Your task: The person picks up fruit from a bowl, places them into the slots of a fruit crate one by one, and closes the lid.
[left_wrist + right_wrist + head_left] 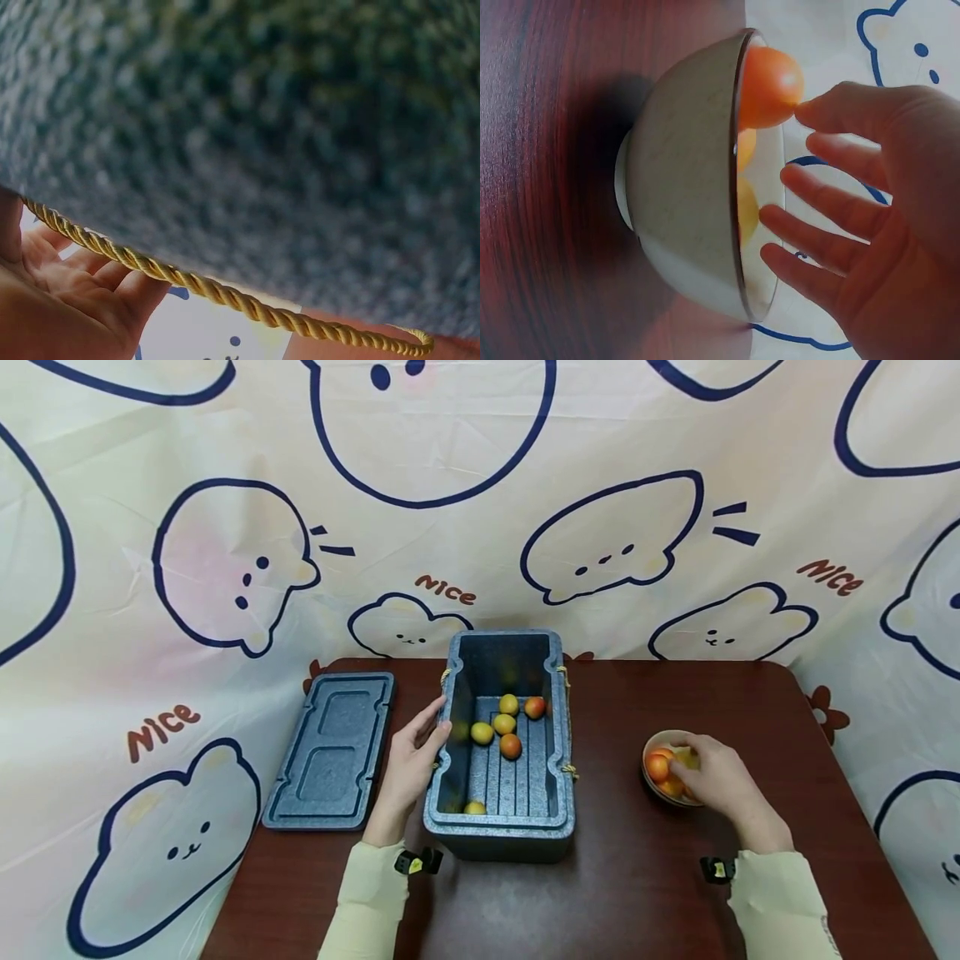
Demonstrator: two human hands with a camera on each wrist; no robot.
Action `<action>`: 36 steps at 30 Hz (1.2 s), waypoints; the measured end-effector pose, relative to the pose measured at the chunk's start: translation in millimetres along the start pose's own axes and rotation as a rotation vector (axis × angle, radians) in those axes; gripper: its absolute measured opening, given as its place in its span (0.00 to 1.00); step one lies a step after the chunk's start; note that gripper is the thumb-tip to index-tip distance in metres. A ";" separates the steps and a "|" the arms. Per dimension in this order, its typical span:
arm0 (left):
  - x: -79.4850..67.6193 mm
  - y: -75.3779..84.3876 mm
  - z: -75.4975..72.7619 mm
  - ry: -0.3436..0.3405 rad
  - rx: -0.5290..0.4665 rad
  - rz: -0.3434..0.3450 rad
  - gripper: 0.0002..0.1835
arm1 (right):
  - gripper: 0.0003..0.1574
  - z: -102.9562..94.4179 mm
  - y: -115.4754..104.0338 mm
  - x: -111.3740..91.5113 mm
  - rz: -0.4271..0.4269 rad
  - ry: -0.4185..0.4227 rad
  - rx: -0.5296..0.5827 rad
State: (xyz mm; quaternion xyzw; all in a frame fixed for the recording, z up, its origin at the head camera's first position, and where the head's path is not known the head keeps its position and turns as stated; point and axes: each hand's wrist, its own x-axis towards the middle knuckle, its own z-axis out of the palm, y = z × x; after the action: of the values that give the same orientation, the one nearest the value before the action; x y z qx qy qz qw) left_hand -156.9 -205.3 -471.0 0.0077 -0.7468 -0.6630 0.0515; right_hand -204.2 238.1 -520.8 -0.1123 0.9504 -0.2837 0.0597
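Note:
A speckled blue-grey foam box [498,821] stands uncovered on the table, with several small round yellow and orange-red fruits [505,724] on its floor. My left hand [411,756] rests against the box's left rim; the left wrist view shows its fingers mostly extended beside a twisted gold rope [225,294]. Over at the right, my right hand [722,777] reaches over a pale bowl [682,187] with a dark rim. Its fingers are spread, and the thumb tip is at or touching an orange fruit [771,88]. Yellowish fruits [747,210] lie deeper in the bowl, partly hidden by its wall.
Left of the box lies its flat foam lid [330,752] on the dark brown table [607,893]. Gold rope loops [570,771] hang on the box's right side. A cartoon-printed cloth [450,543] hangs behind the table and along its sides.

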 end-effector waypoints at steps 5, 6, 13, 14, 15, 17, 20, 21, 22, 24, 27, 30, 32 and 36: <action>0.2 0.4 0.7 0.003 0.003 0.005 0.24 | 0.24 6.0 -2.1 1.0 -0.109 0.011 0.052; 0.2 0.7 0.9 0.003 0.005 0.004 0.24 | 0.22 8.1 -2.0 2.1 -0.145 0.023 0.062; -0.4 2.2 1.5 0.000 0.015 0.004 0.24 | 0.20 17.9 -3.5 7.4 -0.308 0.137 -0.016; -0.3 2.2 1.5 0.001 0.015 0.005 0.24 | 0.19 17.9 -4.0 7.4 -0.300 0.132 -0.026; -0.1 1.8 1.4 0.002 0.014 0.006 0.24 | 0.19 17.6 -4.5 7.4 -0.289 0.124 -0.034; 0.2 1.0 1.0 0.002 0.012 0.006 0.25 | 0.18 17.0 -5.9 7.7 -0.261 0.097 -0.036; 0.3 1.0 0.6 0.004 0.014 0.007 0.24 | 0.17 16.3 -7.2 9.1 -0.238 0.062 -0.023; 0.4 1.0 0.4 0.004 0.015 0.008 0.24 | 0.17 16.1 -7.4 9.4 -0.235 0.057 -0.025; 0.3 1.2 0.4 0.004 0.015 0.009 0.24 | 0.17 16.0 -7.7 9.4 -0.237 0.054 -0.026; 0.0 1.7 0.4 0.004 0.017 0.012 0.24 | 0.18 15.3 -7.8 9.2 -0.241 0.056 -0.029; -0.1 1.9 0.3 0.001 0.016 0.015 0.24 | 0.18 13.0 -8.3 8.8 -0.242 0.059 -0.017; -0.2 1.4 0.0 -0.002 0.014 0.012 0.25 | 0.18 9.6 -9.5 8.0 -0.214 0.048 0.003; -0.3 1.8 0.1 -0.002 0.012 0.009 0.25 | 0.18 6.7 -10.7 6.9 -0.183 0.036 0.009; -0.6 2.5 0.5 -0.001 0.010 0.005 0.24 | 0.20 0.5 -12.7 4.7 -0.121 0.012 -0.021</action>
State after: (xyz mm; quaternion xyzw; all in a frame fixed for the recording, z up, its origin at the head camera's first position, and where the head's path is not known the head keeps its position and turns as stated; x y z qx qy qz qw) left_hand -156.2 -204.4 -468.6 0.0059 -0.7501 -0.6591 0.0528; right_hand -206.3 226.4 -514.4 -0.1684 0.9452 -0.2775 0.0354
